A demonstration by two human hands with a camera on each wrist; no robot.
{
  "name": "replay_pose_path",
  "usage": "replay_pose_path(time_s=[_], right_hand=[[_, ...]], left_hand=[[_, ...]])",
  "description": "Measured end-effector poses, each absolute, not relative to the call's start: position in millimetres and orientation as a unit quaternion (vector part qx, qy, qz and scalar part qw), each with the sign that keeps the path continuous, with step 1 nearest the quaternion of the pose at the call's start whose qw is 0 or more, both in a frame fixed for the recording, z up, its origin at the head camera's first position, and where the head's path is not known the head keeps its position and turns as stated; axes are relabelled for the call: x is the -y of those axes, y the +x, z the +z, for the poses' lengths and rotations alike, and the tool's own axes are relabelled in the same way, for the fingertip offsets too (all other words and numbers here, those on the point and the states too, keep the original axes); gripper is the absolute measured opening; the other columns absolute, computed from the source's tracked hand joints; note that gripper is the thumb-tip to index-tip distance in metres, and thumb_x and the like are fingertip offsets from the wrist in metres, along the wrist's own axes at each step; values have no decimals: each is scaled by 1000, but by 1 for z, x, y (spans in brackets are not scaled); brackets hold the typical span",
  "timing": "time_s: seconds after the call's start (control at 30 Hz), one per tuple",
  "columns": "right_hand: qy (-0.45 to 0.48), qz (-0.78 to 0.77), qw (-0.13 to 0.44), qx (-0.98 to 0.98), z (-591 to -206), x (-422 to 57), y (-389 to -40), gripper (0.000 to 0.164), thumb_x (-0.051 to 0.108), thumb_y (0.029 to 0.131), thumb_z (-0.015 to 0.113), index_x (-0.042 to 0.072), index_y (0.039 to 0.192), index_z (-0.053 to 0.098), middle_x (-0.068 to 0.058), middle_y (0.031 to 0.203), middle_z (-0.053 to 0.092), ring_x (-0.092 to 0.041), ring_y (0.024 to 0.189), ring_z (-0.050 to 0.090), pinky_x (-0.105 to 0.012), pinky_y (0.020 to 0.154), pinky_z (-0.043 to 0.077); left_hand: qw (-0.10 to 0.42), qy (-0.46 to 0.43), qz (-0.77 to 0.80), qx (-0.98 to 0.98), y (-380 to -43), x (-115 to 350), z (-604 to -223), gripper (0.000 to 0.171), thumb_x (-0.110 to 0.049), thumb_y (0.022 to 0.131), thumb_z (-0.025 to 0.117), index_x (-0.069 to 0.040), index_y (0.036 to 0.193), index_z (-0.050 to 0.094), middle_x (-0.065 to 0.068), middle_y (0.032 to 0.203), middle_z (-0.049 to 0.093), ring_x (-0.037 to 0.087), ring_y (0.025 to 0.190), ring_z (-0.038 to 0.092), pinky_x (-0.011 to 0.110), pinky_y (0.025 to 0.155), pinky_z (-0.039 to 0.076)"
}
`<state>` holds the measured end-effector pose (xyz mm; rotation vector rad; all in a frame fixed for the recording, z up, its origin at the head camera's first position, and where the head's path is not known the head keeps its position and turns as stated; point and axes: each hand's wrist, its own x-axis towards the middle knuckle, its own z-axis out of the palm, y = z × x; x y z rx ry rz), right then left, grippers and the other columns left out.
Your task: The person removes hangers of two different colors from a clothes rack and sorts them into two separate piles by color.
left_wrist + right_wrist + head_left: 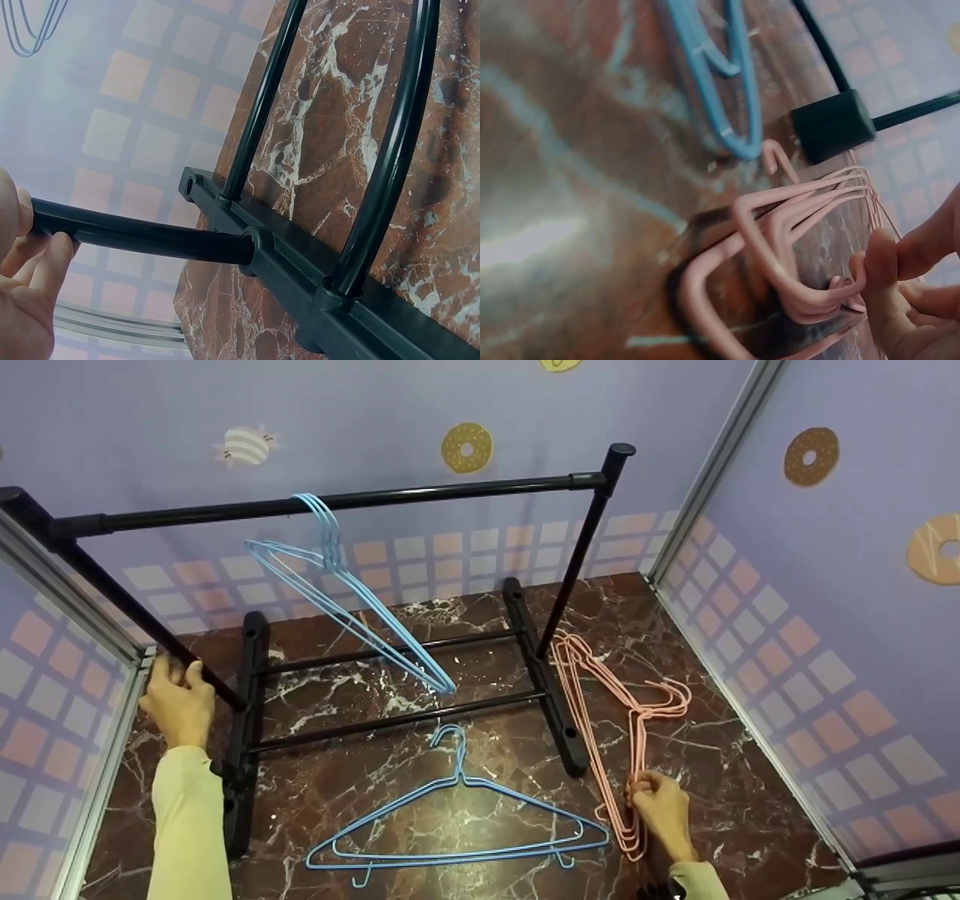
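Observation:
My left hand [180,701] grips the left post [150,236] of a black clothes rack [420,495] low down, its fingers and thumb around the tube. On the right, my right hand [664,810] pinches the side wires of several pink clothes hangers [641,711], which lie stacked on the floor beside the rack's right foot. Their hooks point to the right. In the right wrist view, the thumb and fingers [881,262] are at the pink wires. Several light-blue hangers [331,556] hang from the top rail. Two blue hangers [460,776] lie on the floor in front of the rack.
The rack stands on a brown marbled floor [315,817], its two feet [555,720] joined by two low bars [397,722]. Purple walls [375,427] with printed doughnuts and tiles close in the back and both sides, with metal strips [712,465] at the corners.

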<state>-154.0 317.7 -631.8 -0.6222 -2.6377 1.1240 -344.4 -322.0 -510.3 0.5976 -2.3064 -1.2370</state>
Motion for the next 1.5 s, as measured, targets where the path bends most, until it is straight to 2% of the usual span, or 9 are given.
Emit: replay_pose_path(time_s=[0.13, 0.3, 0.43, 0.57, 0.77, 1.0, 1.23, 1.4, 1.5], right_hand=[[-202, 348, 144, 904, -634, -315, -154, 15, 7, 81, 64, 5, 90, 76, 0, 70, 74, -2, 59, 64, -28, 70, 51], [-196, 349, 175, 900, -637, -312, -155, 12, 4, 81, 66, 4, 90, 74, -1, 73, 73, 0, 59, 62, -26, 67, 49], [-187, 334, 207, 900, -637, -310, -156, 10, 3, 81, 68, 3, 90, 73, -2, 72, 70, -4, 61, 62, -32, 67, 50], [-127, 312, 270, 902, -635, -303, -161, 18, -1, 79, 71, -3, 97, 71, -6, 75, 68, -15, 62, 65, -40, 67, 51], [2, 296, 352, 888, -622, -279, -180, 27, -7, 76, 75, -7, 102, 69, -13, 80, 70, -24, 66, 64, -39, 63, 51], [112, 361, 347, 858, -581, -228, -216, 26, -9, 80, 72, -6, 106, 69, -15, 89, 72, -23, 74, 67, -33, 68, 56], [171, 381, 322, 850, -529, -168, -249, 20, 1, 87, 70, -3, 107, 70, -12, 97, 74, -24, 84, 69, -38, 79, 56], [195, 380, 316, 847, -498, -137, -269, 18, 5, 92, 67, -2, 108, 70, -12, 96, 73, -24, 83, 67, -37, 79, 55], [205, 386, 300, 848, -482, -123, -280, 17, 6, 93, 65, -3, 107, 70, -11, 91, 71, -22, 76, 66, -35, 73, 55]], left_hand=[[225, 217, -448, 838, -345, 323, -510, 38, -25, 103, 54, -10, 138, 58, 26, 131, 65, 48, 126, 41, 53, 109, 28], [224, 220, -448, 837, -344, 325, -510, 38, -24, 103, 54, -11, 138, 57, 24, 133, 64, 47, 125, 42, 51, 110, 28], [226, 216, -451, 836, -343, 326, -510, 38, -24, 103, 54, -11, 139, 57, 24, 134, 64, 47, 125, 42, 52, 111, 27], [224, 217, -453, 835, -343, 326, -509, 39, -25, 103, 54, -12, 139, 57, 24, 134, 64, 47, 126, 42, 52, 112, 26], [222, 218, -451, 836, -343, 327, -510, 38, -25, 103, 54, -12, 139, 57, 24, 133, 65, 48, 126, 42, 52, 112, 26], [228, 219, -456, 832, -342, 328, -511, 37, -24, 102, 55, -12, 137, 59, 24, 131, 66, 50, 127, 43, 54, 115, 27], [218, 213, -458, 835, -342, 326, -509, 41, -26, 104, 52, -10, 141, 55, 26, 134, 63, 51, 129, 39, 57, 114, 26], [211, 217, -460, 835, -343, 325, -509, 42, -26, 103, 53, -12, 142, 54, 24, 135, 63, 52, 132, 39, 56, 117, 26], [212, 219, -458, 835, -344, 324, -509, 42, -26, 103, 54, -13, 143, 55, 23, 135, 63, 52, 131, 40, 56, 116, 27]])
